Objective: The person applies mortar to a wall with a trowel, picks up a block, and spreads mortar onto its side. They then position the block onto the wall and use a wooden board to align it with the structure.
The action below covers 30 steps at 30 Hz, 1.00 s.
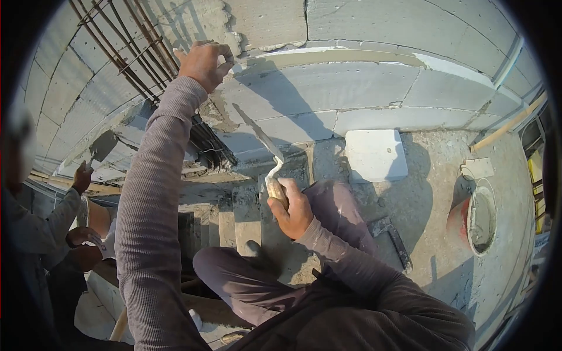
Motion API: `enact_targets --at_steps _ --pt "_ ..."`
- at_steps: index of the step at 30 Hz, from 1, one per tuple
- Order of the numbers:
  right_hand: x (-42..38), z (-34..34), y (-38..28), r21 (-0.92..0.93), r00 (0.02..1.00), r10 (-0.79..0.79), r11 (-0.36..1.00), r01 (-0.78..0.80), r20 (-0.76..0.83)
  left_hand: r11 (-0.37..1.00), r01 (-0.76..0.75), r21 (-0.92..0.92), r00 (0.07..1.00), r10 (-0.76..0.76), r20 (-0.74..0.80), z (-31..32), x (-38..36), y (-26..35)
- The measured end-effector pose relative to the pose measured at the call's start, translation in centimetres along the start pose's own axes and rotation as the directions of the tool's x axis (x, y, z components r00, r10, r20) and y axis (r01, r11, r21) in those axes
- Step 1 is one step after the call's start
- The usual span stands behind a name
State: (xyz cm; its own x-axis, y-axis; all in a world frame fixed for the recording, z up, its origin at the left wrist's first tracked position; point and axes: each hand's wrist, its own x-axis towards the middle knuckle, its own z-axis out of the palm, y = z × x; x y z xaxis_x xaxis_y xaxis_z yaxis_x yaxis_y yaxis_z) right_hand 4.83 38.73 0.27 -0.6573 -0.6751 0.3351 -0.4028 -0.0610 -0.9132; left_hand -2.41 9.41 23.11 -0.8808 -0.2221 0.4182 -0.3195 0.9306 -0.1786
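Note:
My right hand [293,209] is wrapped round the wooden handle of a trowel [260,133], whose narrow blade points up and left in front of the block wall [363,88]. My left hand [205,64] is raised at the wall, beside the bundle of rebar [132,50]. Its thumb and fingers are bent together, and I cannot make out what is between them. A mortar-smeared block edge lies just right of that hand.
A white block [376,155] lies on the rough floor, with a metal square [393,240] nearer me. A mortar bucket [473,217] stands at right near a wooden pole [508,124]. At left a co-worker's hand [82,177] holds a trowel.

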Motion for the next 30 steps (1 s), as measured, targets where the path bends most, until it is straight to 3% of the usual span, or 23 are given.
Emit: enact_targets --at_steps 1,3,4,5,6,8,9,10,11,12,13,16,17,19,20,22,23,24,26,28,30 --pt "-0.7 -2.4 -0.7 -0.028 0.999 0.019 0.999 -0.021 -0.044 1.000 -0.003 -0.003 1.000 0.003 0.015 0.1 -0.1 0.2" --pt "-3.5 -7.8 -1.5 0.439 0.969 0.239 0.864 -0.245 0.071 0.988 -0.055 -0.144 0.998 0.049 -0.044 1.4 -0.2 -0.7" --pt "-5.0 -10.7 -0.9 0.275 0.985 0.147 0.954 -0.118 -0.087 0.980 -0.101 -0.173 0.989 0.080 -0.123 1.8 -0.4 -0.7" --pt "-6.6 -14.4 -0.5 0.179 0.969 0.204 0.968 -0.177 -0.143 0.977 -0.098 -0.192 0.986 0.069 -0.152 1.5 -0.8 -0.2" --pt "-8.7 -18.5 -0.6 0.087 0.943 0.264 0.964 -0.251 -0.202 0.973 -0.110 -0.202 0.980 0.072 -0.188 2.2 -0.8 -0.5" --pt "-11.7 -28.2 -4.9 0.050 0.810 0.541 0.837 -0.545 -0.225 0.957 -0.243 -0.160 0.947 0.198 -0.252 5.1 0.0 -3.4" --pt "-14.9 -33.0 -3.3 -0.417 0.918 0.233 0.836 -0.358 -0.321 0.956 -0.267 -0.119 0.934 0.227 -0.278 5.9 0.0 -3.9" --pt "-16.7 -36.1 -6.8 -0.187 0.760 0.475 0.780 -0.597 -0.444 0.954 -0.267 -0.136 0.934 0.222 -0.278 6.9 -0.1 -4.6" --pt "-19.6 -41.0 -6.3 -0.460 0.818 0.252 0.724 -0.514 -0.517 0.954 -0.279 -0.108 0.922 0.235 -0.307 7.9 -0.4 -4.9" --pt "-21.9 -46.2 -7.3 -0.765 0.866 0.046 0.445 -0.464 -0.499 0.957 -0.283 -0.070 0.909 0.244 -0.337 8.2 -0.6 -5.1" --pt "-22.8 -49.3 -10.5 -0.747 0.797 0.103 0.294 -0.596 -0.595 0.957 -0.283 -0.059 0.909 0.248 -0.335 8.2 -0.7 -5.0" --pt "-29.2 -61.7 -12.2 -0.753 0.716 0.247 -0.107 -0.649 -0.652 0.955 -0.246 -0.166 0.937 0.190 -0.294 8.2 -0.8 -5.0" --pt "-29.7 -62.4 -13.0 -0.741 0.706 0.238 -0.110 -0.663 -0.667 0.950 -0.262 -0.168 0.930 0.202 -0.306 8.5 -0.6 -5.3" --pt "-28.8 -63.0 -14.7 -0.686 0.522 0.448 -0.417 -0.596 -0.726 0.961 -0.223 -0.162 0.950 0.177 -0.257 8.7 -0.5 -6.0" --pt "-28.4 -63.2 -14.7 -0.682 0.519 0.445 -0.417 -0.601 -0.730 0.960 -0.228 -0.161 0.948 0.182 -0.261 8.7 -0.7 -6.2" --pt "-27.6 -63.1 -14.4 -0.801 0.443 0.668 -0.473 -0.368 -0.598 0.977 -0.193 -0.093 0.957 0.166 -0.239 8.5 -0.5 -6.1" --pt "-27.2 -63.0 -14.1 -0.828 0.435 0.705 -0.477 -0.295 -0.561 0.976 -0.192 -0.103 0.958 0.163 -0.237 8.4 -0.3 -6.1" --pt "-26.9 -63.0 -13.8 -0.826 0.429 0.706 -0.476 -0.302 -0.564 0.974 -0.201 -0.102 0.956 0.173 -0.237 8.3 -0.2 -6.0" --pt "-26.4 -63.1 -12.9 -0.865 0.482 0.731 -0.485 -0.131 -0.483 0.976 -0.171 -0.134 0.959 0.134 -0.248 8.3 -0.3 -6.1" --pt "-25.8 -63.1 -12.3 -0.857 0.476 0.735 -0.508 -0.086 -0.484 0.972 -0.199 -0.123 0.952 0.162 -0.262 8.5 -0.4 -6.4" --pt "-25.4 -62.8 -12.1 -0.884 0.348 0.818 -0.459 -0.087 -0.459 0.982 -0.169 -0.082 0.961 0.146 -0.233 8.7 -0.7 -6.6"
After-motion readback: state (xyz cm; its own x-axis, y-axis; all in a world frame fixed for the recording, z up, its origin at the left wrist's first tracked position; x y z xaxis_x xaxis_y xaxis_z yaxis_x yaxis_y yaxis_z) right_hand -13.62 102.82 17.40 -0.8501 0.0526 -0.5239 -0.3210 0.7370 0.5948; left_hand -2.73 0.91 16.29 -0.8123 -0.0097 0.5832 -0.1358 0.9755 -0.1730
